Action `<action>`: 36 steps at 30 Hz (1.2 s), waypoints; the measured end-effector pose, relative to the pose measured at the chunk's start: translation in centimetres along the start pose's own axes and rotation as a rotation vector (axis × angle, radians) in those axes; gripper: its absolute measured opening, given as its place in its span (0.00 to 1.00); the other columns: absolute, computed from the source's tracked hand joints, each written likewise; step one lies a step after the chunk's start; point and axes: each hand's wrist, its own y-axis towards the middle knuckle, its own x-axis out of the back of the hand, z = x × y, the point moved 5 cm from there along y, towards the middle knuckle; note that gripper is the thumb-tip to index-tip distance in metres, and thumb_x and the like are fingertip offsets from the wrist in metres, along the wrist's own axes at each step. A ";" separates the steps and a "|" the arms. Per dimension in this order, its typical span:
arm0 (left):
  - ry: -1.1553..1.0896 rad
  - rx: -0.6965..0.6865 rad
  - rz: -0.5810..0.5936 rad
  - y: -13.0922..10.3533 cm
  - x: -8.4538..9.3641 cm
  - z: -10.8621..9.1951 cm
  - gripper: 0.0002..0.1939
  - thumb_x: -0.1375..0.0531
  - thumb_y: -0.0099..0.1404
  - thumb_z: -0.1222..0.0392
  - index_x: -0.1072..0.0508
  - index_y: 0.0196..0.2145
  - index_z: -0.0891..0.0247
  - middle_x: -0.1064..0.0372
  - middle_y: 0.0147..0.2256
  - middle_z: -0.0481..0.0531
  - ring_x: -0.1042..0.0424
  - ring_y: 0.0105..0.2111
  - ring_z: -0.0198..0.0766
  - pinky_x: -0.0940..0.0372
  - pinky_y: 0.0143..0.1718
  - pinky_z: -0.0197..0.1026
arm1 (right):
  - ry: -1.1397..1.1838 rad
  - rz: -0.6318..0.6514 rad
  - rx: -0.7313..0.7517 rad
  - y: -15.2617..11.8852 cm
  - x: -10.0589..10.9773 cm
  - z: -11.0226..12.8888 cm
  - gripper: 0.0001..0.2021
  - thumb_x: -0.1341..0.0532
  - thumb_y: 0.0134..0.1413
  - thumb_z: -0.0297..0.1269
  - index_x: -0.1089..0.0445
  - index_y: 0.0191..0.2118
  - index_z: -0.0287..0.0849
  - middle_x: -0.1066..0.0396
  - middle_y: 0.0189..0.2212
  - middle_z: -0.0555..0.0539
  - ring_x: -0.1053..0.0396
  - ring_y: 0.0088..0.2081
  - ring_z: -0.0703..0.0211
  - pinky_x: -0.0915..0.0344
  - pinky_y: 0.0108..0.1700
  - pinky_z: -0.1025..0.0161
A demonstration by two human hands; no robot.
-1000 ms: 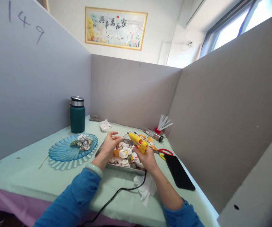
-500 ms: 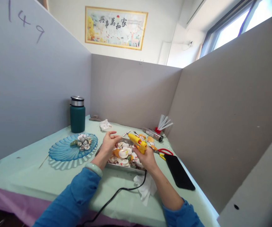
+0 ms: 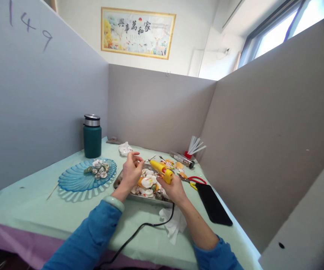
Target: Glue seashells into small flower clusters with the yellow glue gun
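Your pale green table (image 3: 38, 221) carries everything. The blue plate (image 3: 71, 180) sits to the left of the metal tray (image 3: 150, 201), holding a small cluster of shells (image 3: 100, 170). The tray lies in front of you, heaped with loose shells (image 3: 148, 182). The green bottle (image 3: 92, 141) stands upright to the left of the tray and farther back. The black phone (image 3: 214, 204) lies to its right. Your right hand (image 3: 174, 189) is over the tray's right side, its grip closed around the handle of the yellow glue gun (image 3: 160, 168). You have the gun above the tray, nozzle just beside your left hand (image 3: 132, 172). That hand is over the tray's left side, fingers curled and thumb near the fingertips; whether its grip holds anything small, I cannot tell. The small red cup (image 3: 188, 155) of white sticks stands beyond the tray, to the right.
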 end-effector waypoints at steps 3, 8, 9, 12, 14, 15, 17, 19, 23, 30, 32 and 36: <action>-0.020 0.006 -0.008 -0.1 0.0 -0.1 0.17 0.41 0.55 0.61 0.38 0.42 0.60 0.33 0.29 0.46 0.37 0.21 0.29 0.42 0.23 0.31 | -0.010 -0.057 -0.026 0.1 0.3 -0.2 0.14 0.38 0.49 0.43 0.29 0.36 0.36 0.27 0.29 0.46 0.32 0.30 0.57 0.35 0.34 0.62; -0.005 -0.011 0.005 -0.1 0.0 -0.2 0.16 0.41 0.55 0.61 0.39 0.42 0.60 0.33 0.29 0.46 0.36 0.21 0.29 0.42 0.23 0.31 | -0.011 0.021 -0.018 -0.1 0.0 0.5 0.14 0.39 0.49 0.42 0.29 0.36 0.37 0.26 0.31 0.46 0.31 0.31 0.56 0.35 0.36 0.62; -0.006 -0.014 0.005 -0.1 0.0 -0.2 0.16 0.41 0.55 0.61 0.39 0.42 0.60 0.33 0.29 0.46 0.36 0.21 0.29 0.41 0.24 0.31 | -0.012 0.023 -0.018 -0.1 0.0 0.5 0.13 0.38 0.48 0.42 0.28 0.36 0.37 0.26 0.31 0.46 0.31 0.31 0.56 0.35 0.36 0.62; -0.035 0.006 -0.009 -0.1 0.1 -0.2 0.17 0.40 0.54 0.61 0.39 0.42 0.60 0.33 0.28 0.46 0.35 0.21 0.29 0.41 0.23 0.31 | -0.013 -0.034 -0.023 0.0 0.2 0.2 0.14 0.38 0.48 0.43 0.28 0.36 0.37 0.26 0.30 0.46 0.31 0.30 0.56 0.35 0.35 0.62; -0.067 0.044 -0.014 0.0 0.1 0.0 0.18 0.39 0.53 0.61 0.39 0.41 0.60 0.33 0.28 0.45 0.35 0.22 0.29 0.41 0.23 0.31 | -0.020 -0.079 -0.029 0.1 0.4 -0.1 0.15 0.38 0.48 0.44 0.28 0.35 0.36 0.26 0.29 0.46 0.32 0.30 0.56 0.35 0.33 0.62; -0.090 0.075 -0.010 0.1 0.0 0.2 0.19 0.39 0.52 0.60 0.39 0.41 0.60 0.33 0.27 0.45 0.35 0.21 0.29 0.42 0.22 0.31 | -0.023 -0.092 -0.031 0.1 0.5 -0.2 0.15 0.39 0.48 0.44 0.28 0.35 0.36 0.26 0.29 0.45 0.32 0.29 0.56 0.35 0.33 0.62; -0.157 0.159 0.017 0.2 -0.2 0.8 0.21 0.38 0.50 0.60 0.40 0.41 0.60 0.34 0.26 0.43 0.37 0.18 0.28 0.43 0.20 0.31 | -0.013 -0.099 -0.031 0.1 0.5 -0.2 0.15 0.39 0.48 0.45 0.28 0.35 0.36 0.26 0.29 0.45 0.32 0.29 0.56 0.35 0.33 0.62; -0.239 0.248 0.056 0.3 -0.5 1.3 0.23 0.37 0.49 0.60 0.41 0.41 0.61 0.34 0.25 0.42 0.41 0.15 0.26 0.45 0.17 0.31 | 0.004 -0.083 -0.020 0.0 0.4 0.0 0.15 0.39 0.48 0.44 0.28 0.36 0.36 0.26 0.30 0.45 0.31 0.30 0.56 0.34 0.34 0.62; -0.341 0.337 0.089 0.3 -0.8 1.8 0.26 0.36 0.46 0.60 0.42 0.41 0.63 0.35 0.24 0.41 0.44 0.12 0.24 0.47 0.14 0.31 | 0.005 -0.033 0.006 -0.2 0.2 0.5 0.14 0.38 0.49 0.43 0.28 0.38 0.37 0.26 0.32 0.45 0.31 0.32 0.56 0.34 0.35 0.62; -0.298 0.292 0.092 0.3 -0.8 1.7 0.26 0.36 0.46 0.59 0.41 0.41 0.62 0.34 0.24 0.40 0.44 0.13 0.25 0.47 0.15 0.30 | -0.019 -0.099 0.007 -0.1 0.6 0.4 0.15 0.39 0.49 0.44 0.28 0.36 0.36 0.26 0.30 0.45 0.31 0.30 0.56 0.34 0.34 0.62; -0.227 0.229 0.066 0.4 -0.6 1.5 0.24 0.37 0.48 0.59 0.40 0.41 0.61 0.34 0.25 0.41 0.41 0.15 0.26 0.45 0.17 0.30 | -0.020 -0.081 0.013 -0.1 0.5 0.5 0.15 0.39 0.48 0.44 0.28 0.37 0.37 0.26 0.30 0.45 0.31 0.31 0.55 0.34 0.35 0.62; -0.073 0.077 0.014 0.2 0.0 0.5 0.20 0.39 0.51 0.61 0.38 0.42 0.60 0.33 0.27 0.44 0.37 0.19 0.28 0.43 0.22 0.31 | -0.023 -0.063 0.017 -0.1 0.4 0.5 0.14 0.38 0.48 0.43 0.28 0.36 0.37 0.26 0.30 0.45 0.31 0.31 0.55 0.34 0.34 0.62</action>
